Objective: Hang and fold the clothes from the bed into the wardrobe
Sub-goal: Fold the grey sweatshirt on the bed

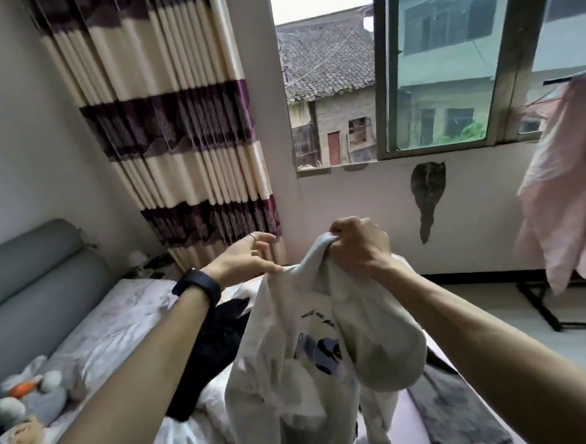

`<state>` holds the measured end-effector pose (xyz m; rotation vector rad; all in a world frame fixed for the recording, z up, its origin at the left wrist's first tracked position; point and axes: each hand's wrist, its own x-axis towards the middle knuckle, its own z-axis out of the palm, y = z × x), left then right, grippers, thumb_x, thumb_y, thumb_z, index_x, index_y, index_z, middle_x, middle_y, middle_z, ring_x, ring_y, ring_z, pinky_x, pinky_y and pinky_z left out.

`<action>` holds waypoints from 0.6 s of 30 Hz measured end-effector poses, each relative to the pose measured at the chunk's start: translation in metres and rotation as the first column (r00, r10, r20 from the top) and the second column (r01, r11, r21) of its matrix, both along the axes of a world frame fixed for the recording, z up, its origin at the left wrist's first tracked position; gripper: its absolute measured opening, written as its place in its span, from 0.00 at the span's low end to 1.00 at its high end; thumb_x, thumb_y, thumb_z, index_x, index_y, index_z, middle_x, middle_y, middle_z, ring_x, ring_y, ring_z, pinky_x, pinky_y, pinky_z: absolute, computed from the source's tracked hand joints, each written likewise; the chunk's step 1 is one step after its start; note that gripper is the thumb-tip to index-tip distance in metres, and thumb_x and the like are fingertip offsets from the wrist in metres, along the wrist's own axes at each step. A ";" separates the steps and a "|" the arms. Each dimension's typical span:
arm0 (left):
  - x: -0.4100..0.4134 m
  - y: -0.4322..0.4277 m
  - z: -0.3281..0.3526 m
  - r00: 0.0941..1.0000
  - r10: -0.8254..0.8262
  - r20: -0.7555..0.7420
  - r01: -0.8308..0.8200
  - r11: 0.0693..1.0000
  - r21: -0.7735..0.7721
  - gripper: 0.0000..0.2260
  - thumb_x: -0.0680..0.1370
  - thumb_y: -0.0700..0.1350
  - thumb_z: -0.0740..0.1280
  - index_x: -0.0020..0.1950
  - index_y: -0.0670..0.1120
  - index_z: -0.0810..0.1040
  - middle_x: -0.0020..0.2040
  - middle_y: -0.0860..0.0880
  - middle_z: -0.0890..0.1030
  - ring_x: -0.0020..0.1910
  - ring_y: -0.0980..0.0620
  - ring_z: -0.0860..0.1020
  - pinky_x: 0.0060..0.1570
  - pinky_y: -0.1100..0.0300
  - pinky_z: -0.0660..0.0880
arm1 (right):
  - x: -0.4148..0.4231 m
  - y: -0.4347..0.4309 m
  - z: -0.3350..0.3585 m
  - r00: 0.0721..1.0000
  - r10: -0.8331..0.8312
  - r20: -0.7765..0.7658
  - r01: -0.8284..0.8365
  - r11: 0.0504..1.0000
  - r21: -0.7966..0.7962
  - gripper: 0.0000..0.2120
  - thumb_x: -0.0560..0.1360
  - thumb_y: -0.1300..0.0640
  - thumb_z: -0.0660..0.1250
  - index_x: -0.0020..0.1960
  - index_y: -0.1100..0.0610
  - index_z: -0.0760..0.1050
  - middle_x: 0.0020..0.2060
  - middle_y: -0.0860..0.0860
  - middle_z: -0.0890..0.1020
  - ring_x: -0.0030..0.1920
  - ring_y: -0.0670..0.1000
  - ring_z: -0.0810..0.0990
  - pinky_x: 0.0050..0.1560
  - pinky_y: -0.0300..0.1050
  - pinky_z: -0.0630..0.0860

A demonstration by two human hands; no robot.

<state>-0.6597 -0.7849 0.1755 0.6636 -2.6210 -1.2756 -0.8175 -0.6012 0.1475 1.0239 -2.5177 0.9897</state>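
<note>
No legible text is present. The white shirt (288, 393) carries one line of dark script just below the right grip (358, 248), above a blue-and-black graphic. The characters are too blurred to read.

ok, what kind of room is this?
Likely a home bedroom: a bed with a grey padded headboard, soft toys on it, a striped curtain by the window. The right hand grips a white shirt.
</note>
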 end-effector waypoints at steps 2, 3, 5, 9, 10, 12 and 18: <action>-0.028 0.030 0.003 0.981 -0.194 0.015 0.194 0.968 -0.158 0.39 0.64 0.54 0.81 0.72 0.54 0.69 0.67 0.52 0.74 0.65 0.55 0.73 0.64 0.60 0.71 | 0.005 -0.002 0.013 0.999 0.044 0.008 -0.043 0.999 -0.027 0.15 0.67 0.48 0.64 0.51 0.40 0.81 0.45 0.51 0.86 0.47 0.60 0.82 0.41 0.43 0.69; -0.040 0.045 0.000 0.970 -0.240 0.031 0.240 0.937 -0.255 0.34 0.65 0.55 0.79 0.69 0.57 0.71 0.63 0.52 0.77 0.62 0.53 0.77 0.63 0.56 0.74 | 0.007 0.001 0.020 0.998 0.060 -0.005 -0.060 0.997 -0.039 0.15 0.67 0.47 0.65 0.52 0.37 0.79 0.44 0.50 0.86 0.46 0.59 0.82 0.40 0.43 0.69; -0.054 0.066 -0.008 0.985 -0.167 -0.031 0.137 0.888 -0.439 0.19 0.68 0.56 0.74 0.57 0.58 0.73 0.53 0.48 0.82 0.52 0.47 0.81 0.54 0.52 0.77 | 0.011 0.012 0.025 0.997 0.070 -0.020 -0.071 0.995 -0.073 0.16 0.66 0.44 0.67 0.53 0.34 0.77 0.43 0.48 0.86 0.45 0.56 0.83 0.39 0.43 0.71; -0.062 0.079 -0.020 0.977 -0.115 -0.179 0.026 0.900 -0.434 0.17 0.67 0.56 0.63 0.54 0.54 0.79 0.48 0.45 0.85 0.51 0.42 0.81 0.53 0.48 0.76 | 0.000 0.059 -0.008 0.992 0.078 0.103 -0.049 0.965 -0.259 0.19 0.66 0.41 0.76 0.55 0.45 0.81 0.47 0.49 0.86 0.51 0.55 0.83 0.48 0.50 0.79; -0.065 0.081 -0.019 0.975 -0.125 -0.184 0.038 0.908 -0.417 0.17 0.66 0.56 0.63 0.52 0.54 0.80 0.47 0.46 0.85 0.52 0.42 0.81 0.54 0.49 0.76 | -0.001 0.075 -0.021 0.980 0.113 0.165 -0.063 0.958 -0.278 0.26 0.65 0.40 0.78 0.60 0.45 0.79 0.51 0.49 0.85 0.53 0.54 0.82 0.52 0.51 0.78; -0.068 0.084 -0.016 0.971 -0.111 -0.213 0.034 0.941 -0.338 0.14 0.65 0.54 0.63 0.48 0.54 0.80 0.44 0.48 0.84 0.50 0.44 0.82 0.50 0.51 0.77 | 0.000 0.102 -0.055 0.920 0.202 0.337 -0.109 0.955 -0.275 0.41 0.60 0.39 0.80 0.70 0.43 0.71 0.60 0.45 0.80 0.60 0.47 0.78 0.60 0.46 0.76; -0.066 0.082 0.007 0.930 0.008 -0.368 -0.031 0.998 -0.056 0.11 0.63 0.52 0.66 0.43 0.56 0.83 0.42 0.52 0.85 0.44 0.54 0.79 0.52 0.49 0.79 | 0.004 0.147 -0.137 0.798 0.138 0.587 -0.024 0.980 -0.198 0.13 0.74 0.50 0.76 0.53 0.56 0.81 0.45 0.48 0.84 0.47 0.51 0.80 0.49 0.50 0.77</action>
